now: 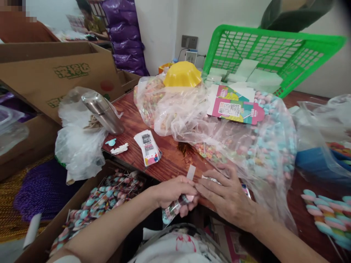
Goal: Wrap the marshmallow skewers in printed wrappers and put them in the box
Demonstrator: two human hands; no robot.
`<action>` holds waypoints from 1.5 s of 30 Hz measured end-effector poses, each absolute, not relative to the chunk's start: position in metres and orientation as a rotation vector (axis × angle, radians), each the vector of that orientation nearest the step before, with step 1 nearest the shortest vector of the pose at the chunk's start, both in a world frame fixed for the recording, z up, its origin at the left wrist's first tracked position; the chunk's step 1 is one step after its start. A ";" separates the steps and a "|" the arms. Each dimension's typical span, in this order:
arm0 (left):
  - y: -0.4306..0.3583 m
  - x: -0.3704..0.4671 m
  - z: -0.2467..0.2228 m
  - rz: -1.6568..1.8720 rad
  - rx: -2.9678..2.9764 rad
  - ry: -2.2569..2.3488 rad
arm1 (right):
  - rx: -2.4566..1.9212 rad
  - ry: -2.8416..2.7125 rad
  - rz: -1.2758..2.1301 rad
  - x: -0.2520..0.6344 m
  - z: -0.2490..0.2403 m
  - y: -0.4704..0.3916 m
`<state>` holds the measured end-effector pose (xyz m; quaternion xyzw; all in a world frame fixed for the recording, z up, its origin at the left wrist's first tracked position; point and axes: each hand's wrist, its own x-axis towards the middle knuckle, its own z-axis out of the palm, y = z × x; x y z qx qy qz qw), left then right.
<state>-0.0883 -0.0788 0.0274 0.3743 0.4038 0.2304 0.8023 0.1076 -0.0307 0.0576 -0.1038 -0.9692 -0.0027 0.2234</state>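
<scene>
My left hand (179, 191) is closed around a marshmallow skewer in a clear wrapper (171, 212), whose pale blue end points down toward my lap. A whitish translucent strip (191, 172) sticks up just beyond the thumb. My right hand (226, 195) lies with fingers stretched out at the table edge, fingertips by my left thumb. Under it a shiny silver-white piece (211, 179) shows in part; its kind is hidden. A stack of printed cards (148, 148) lies ahead of my left hand.
Plastic bags of ring candies (211, 151) and marshmallows (270, 146) cover the table's far side, before a green basket (274, 40). A steel flask (102, 113) stands left. Below it, a carton holds wrapped skewers (101, 201). Unwrapped skewers (327, 215) lie right. Two people are behind.
</scene>
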 end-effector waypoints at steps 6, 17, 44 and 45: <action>-0.090 -0.099 0.027 0.589 1.444 1.129 | -0.463 -2.725 0.315 0.085 0.040 -0.025; -0.088 -0.126 0.007 1.147 0.956 1.369 | -0.818 -2.740 0.241 0.063 0.020 0.060; -0.074 -0.104 0.014 1.293 0.306 1.025 | -0.535 -2.853 0.250 0.040 0.008 0.066; -0.075 -0.104 0.014 1.300 0.306 1.028 | -0.537 -2.848 0.284 0.037 0.006 0.067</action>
